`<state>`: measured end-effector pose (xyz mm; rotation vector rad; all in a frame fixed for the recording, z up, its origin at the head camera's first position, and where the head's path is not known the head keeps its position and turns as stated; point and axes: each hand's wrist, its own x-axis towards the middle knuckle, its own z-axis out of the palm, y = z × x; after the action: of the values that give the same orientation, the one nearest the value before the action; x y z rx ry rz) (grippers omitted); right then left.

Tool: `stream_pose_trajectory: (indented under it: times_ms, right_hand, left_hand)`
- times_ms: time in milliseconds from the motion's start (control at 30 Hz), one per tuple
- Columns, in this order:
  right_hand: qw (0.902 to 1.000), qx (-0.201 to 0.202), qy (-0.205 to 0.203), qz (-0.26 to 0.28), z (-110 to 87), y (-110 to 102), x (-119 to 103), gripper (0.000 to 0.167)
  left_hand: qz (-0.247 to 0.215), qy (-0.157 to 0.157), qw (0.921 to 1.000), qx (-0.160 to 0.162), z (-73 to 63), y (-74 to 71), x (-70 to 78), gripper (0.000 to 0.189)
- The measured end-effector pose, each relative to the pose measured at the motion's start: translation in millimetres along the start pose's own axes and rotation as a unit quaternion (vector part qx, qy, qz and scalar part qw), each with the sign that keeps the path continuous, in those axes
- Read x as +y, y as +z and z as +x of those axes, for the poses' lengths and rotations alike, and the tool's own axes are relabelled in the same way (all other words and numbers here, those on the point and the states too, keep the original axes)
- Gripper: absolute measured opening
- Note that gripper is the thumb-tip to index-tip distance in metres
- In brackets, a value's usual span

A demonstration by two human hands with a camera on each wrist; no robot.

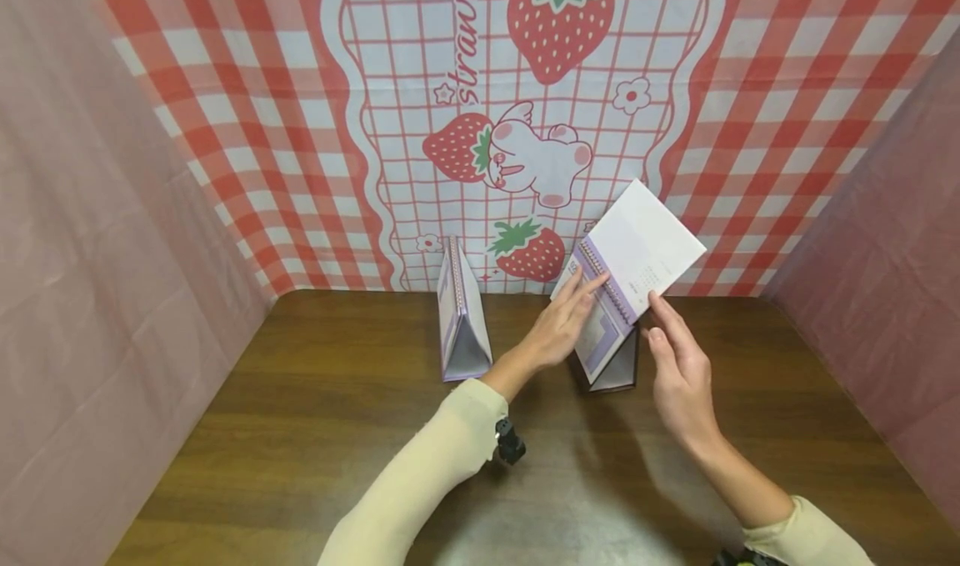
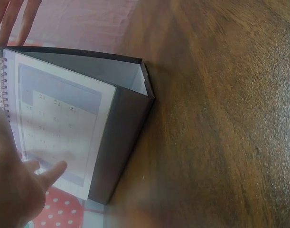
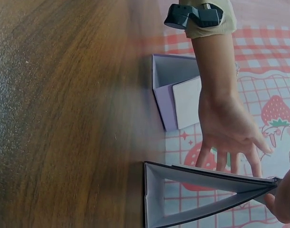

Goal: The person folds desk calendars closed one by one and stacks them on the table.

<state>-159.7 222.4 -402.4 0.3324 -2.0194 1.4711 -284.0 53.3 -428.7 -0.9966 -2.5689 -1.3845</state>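
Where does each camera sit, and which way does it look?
Head: on the head, facing forward and down at the left calendar and right calendar; the left hand and right hand both show.
Left wrist: on that wrist, facing the right calendar's printed page; part of each hand shows.
Right wrist: on that wrist, facing the right calendar's open end; both hands show, the right only partly.
Shared: head and right wrist show both calendars.

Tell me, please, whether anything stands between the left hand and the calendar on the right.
Nothing visible does: the left hand already touches the front of the right-hand calendar, and the other calendar stands apart, to the left.
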Motion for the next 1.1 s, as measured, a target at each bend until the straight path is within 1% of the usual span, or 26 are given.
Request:
stream_pose_trajectory:
  times_ms: [100, 233, 367, 533, 733, 900, 1100]
  right_hand:
    - [0.9999, -0.001, -0.008, -0.013, 0.5, 0, 1, 0.049]
    - [0.9994, -0.003, -0.020, -0.029, 1.3, 0, 1, 0.049]
    - [0.9986, -0.007, -0.031, -0.042, 1.6, 0, 2, 0.048]
    - [0.9983, -0.014, -0.033, -0.045, 1.9, 0, 2, 0.050]
    - [0.9980, -0.014, -0.042, -0.045, 1.5, 1, 1, 0.050]
    - [0.9977, -0.015, -0.045, -0.049, 1.3, 2, 2, 0.049]
    - [0.9971, -0.022, -0.048, -0.056, 0.5, 2, 3, 0.048]
  left_hand:
    - [-0.001, 0.000, 1.0000, 0.002, -0.9, -2.1, 0.5, 0.095]
    - [-0.002, 0.001, 1.0000, 0.003, -1.6, -3.5, 0.3, 0.099]
    - [-0.001, 0.015, 0.9999, 0.003, -1.3, -5.1, -0.2, 0.106]
    - [-0.006, 0.036, 0.9993, 0.007, -0.9, -10.1, 0.8, 0.110]
    - [-0.024, 0.056, 0.9973, 0.042, 0.2, -18.5, 3.3, 0.114]
    - [-0.053, 0.076, 0.9928, 0.075, 4.5, -26.3, 4.1, 0.113]
    - [-0.078, 0.066, 0.9897, 0.100, 6.1, -35.1, 6.2, 0.125]
